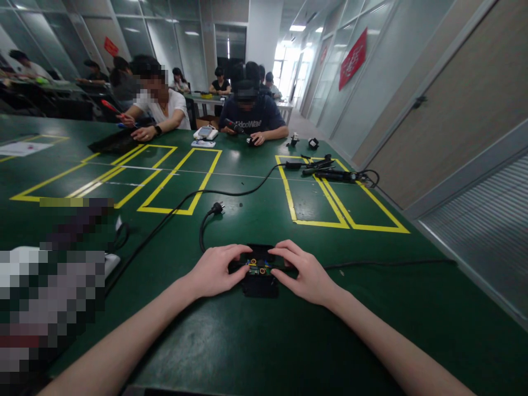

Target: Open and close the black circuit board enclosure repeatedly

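Observation:
A small circuit board (258, 268) with round copper-coloured coils lies between opened black casing halves (260, 287) on the green table. My left hand (216, 269) holds the left end of the board and casing between thumb and fingers. At the right end, my right hand (303, 272) grips it the same way, fingertips on the upper casing edge and thumb lower down. A black cord with a plug (217, 208) rises behind my left hand. Another black cable (391, 263) runs off to the right from behind my right hand.
Yellow tape rectangles (322, 223) mark the green table (198, 352). Black tools and cables (336, 175) lie at the back right, near two small black objects. Two people sit across the table, handling items. A long cable crosses the middle left; a blurred area covers the left edge.

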Demonstrator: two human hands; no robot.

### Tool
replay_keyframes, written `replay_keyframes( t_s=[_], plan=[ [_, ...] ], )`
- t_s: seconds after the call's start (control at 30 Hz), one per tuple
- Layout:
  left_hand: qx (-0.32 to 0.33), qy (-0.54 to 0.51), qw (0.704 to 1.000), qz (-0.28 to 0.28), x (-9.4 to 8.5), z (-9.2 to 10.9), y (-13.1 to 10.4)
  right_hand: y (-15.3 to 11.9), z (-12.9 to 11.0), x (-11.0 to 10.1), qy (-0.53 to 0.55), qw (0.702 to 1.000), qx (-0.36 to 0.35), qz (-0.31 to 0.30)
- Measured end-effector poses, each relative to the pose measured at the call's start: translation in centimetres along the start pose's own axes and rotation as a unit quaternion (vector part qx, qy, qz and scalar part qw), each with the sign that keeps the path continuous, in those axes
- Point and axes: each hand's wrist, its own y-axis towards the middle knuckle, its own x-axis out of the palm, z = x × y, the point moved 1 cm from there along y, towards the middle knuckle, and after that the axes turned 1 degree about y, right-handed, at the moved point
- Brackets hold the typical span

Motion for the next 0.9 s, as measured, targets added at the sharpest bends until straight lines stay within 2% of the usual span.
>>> replay_keyframes(
  t_s=[0.13,0.3,0.47,0.7,0.9],
  plan=[
    [-0.002,-0.03,0.999,0.012,-0.4,-0.2,0.1,-0.1,0.8,-1.4,-0.023,0.999,0.006,-0.046],
    [0.005,-0.087,0.996,0.027,-1.2,0.1,0.0,-0.4,1.3,-1.8,-0.064,0.997,0.032,-0.001],
    [0.028,-0.129,0.991,-0.038,-1.4,0.5,-0.4,-0.8,0.7,-2.0,-0.016,0.999,-0.018,-0.045],
    [0.024,-0.059,0.992,-0.109,-0.9,0.5,-0.5,-0.9,0.2,-2.0,0.012,0.996,-0.016,-0.091],
    [0.004,-0.027,0.995,-0.093,-0.9,0.4,-0.4,-0.9,0.4,-1.4,0.003,0.996,0.005,-0.09]
  ],
)
